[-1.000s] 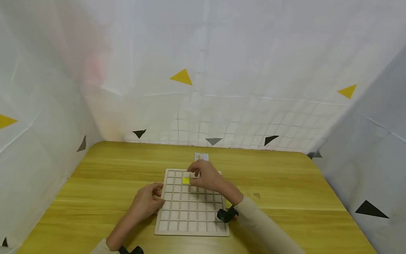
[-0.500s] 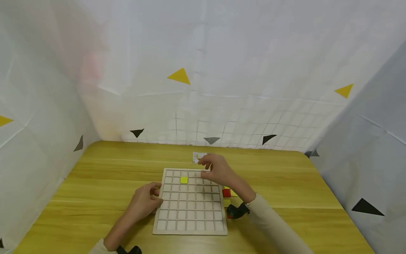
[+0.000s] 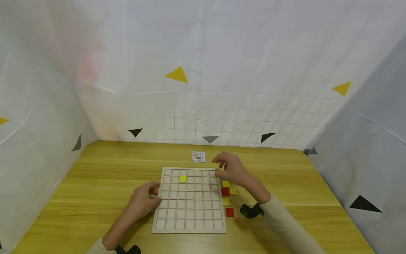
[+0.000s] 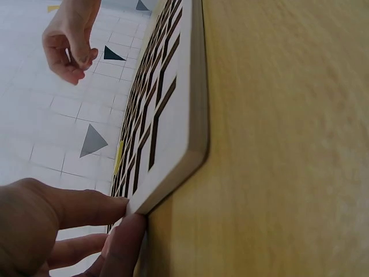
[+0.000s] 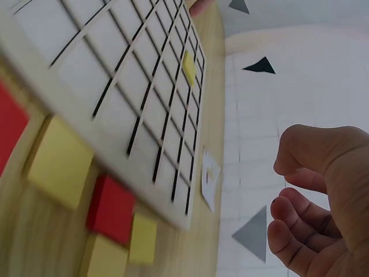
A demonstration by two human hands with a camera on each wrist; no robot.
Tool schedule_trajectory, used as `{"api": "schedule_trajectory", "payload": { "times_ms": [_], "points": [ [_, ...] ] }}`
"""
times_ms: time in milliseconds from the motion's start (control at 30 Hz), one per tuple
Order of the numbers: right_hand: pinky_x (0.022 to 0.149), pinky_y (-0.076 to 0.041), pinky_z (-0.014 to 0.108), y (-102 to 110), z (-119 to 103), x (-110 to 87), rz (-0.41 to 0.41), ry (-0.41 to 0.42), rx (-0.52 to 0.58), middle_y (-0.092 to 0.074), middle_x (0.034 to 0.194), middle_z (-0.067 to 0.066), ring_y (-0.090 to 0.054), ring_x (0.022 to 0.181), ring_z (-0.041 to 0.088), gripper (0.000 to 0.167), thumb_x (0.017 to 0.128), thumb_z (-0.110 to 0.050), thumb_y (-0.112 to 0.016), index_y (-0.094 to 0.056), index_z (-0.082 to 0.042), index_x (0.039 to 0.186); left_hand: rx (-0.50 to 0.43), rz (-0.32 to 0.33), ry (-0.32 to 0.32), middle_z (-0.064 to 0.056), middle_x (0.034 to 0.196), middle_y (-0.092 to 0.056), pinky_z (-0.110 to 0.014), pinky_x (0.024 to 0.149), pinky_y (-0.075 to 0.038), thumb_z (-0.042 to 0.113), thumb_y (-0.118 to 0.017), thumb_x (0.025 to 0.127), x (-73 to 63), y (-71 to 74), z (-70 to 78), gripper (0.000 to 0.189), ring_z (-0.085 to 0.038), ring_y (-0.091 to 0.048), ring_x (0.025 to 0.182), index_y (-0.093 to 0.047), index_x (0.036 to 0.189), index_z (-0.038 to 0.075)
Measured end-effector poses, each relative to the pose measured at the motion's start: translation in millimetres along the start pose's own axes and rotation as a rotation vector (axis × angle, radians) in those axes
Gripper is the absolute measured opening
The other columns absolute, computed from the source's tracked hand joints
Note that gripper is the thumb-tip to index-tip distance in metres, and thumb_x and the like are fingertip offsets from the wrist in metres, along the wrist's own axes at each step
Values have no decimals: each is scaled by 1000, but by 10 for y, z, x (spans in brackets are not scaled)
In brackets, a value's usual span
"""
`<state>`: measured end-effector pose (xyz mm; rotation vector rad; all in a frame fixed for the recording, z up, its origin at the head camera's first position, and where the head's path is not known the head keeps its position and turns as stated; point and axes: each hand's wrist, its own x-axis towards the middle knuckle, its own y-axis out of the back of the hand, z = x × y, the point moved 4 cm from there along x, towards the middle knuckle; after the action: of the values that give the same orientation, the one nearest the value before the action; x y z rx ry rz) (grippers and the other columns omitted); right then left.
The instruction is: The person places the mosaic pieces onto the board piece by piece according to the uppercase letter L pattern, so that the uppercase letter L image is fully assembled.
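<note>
A pale wooden grid board [image 3: 191, 211] lies flat on the table, with one yellow square tile [image 3: 183, 179] in a cell of its second row from the back. My left hand [image 3: 144, 200] grips the board's left edge, thumb and fingertips at the rim. Over the board's back right corner hovers my right hand [image 3: 233, 169], its fingers loosely bent and nothing between thumb and fingertips. Beside the right edge lie more square tiles: a red tile [image 5: 110, 209] among several yellow ones, and another red tile [image 3: 229, 212] nearer me.
A small printed card [image 3: 198, 156] with a grid and coloured squares lies behind the board on the wooden table [image 3: 111, 165]. White sheeting [image 3: 253, 70] with yellow, black and grey triangles stands around the table's back and sides.
My right hand has moved right from beside the yellow tile to the board's back right corner, uncovering the card and the loose tiles. My left hand stays at the board's edge.
</note>
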<state>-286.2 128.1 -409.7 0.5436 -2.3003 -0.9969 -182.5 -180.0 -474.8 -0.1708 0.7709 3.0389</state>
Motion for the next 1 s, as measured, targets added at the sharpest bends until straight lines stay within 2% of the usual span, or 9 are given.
{"api": "schedule_trajectory", "payload": {
  "times_ms": [133,367,600,867,1000],
  "points": [
    [63,-52,30,71,59,-113,-3,-12,-12,-63,98,11,-59,80,23,24,80,-2,-76,-73,-4,104,-1,-3,5,-10,98,-60,-31,48,-54,-6,-72,80,-4,-4,-7,54,-16,-63,73,-59,133,-4],
    [62,-53,28,125,209,-308,10,-53,-36,-62,94,8,-59,77,18,23,79,-3,-80,-74,-7,101,8,-3,0,-10,96,-59,-31,48,-54,-5,-73,80,6,-7,-12,54,-16,-63,72,-59,133,-4],
    [63,-53,29,146,318,-434,8,-91,-17,-64,97,14,-60,79,25,25,79,0,-79,-73,-1,103,14,-3,-1,-10,96,-59,-31,48,-54,-4,-73,81,10,-6,-6,53,-16,-62,70,-59,133,-3],
    [65,-55,30,142,423,-584,-8,-121,-21,-64,97,11,-59,79,18,26,79,-4,-80,-73,-2,104,12,1,1,-10,96,-59,-31,48,-54,-4,-73,81,11,-7,6,53,-16,-62,71,-59,132,-3],
    [67,-56,35,141,454,-657,-22,-150,-24,-64,97,9,-60,80,19,29,78,-3,-81,-72,-2,105,8,1,5,-10,97,-59,-31,48,-54,-4,-73,81,7,-3,7,54,-16,-63,71,-59,133,-3]
  ]
}}
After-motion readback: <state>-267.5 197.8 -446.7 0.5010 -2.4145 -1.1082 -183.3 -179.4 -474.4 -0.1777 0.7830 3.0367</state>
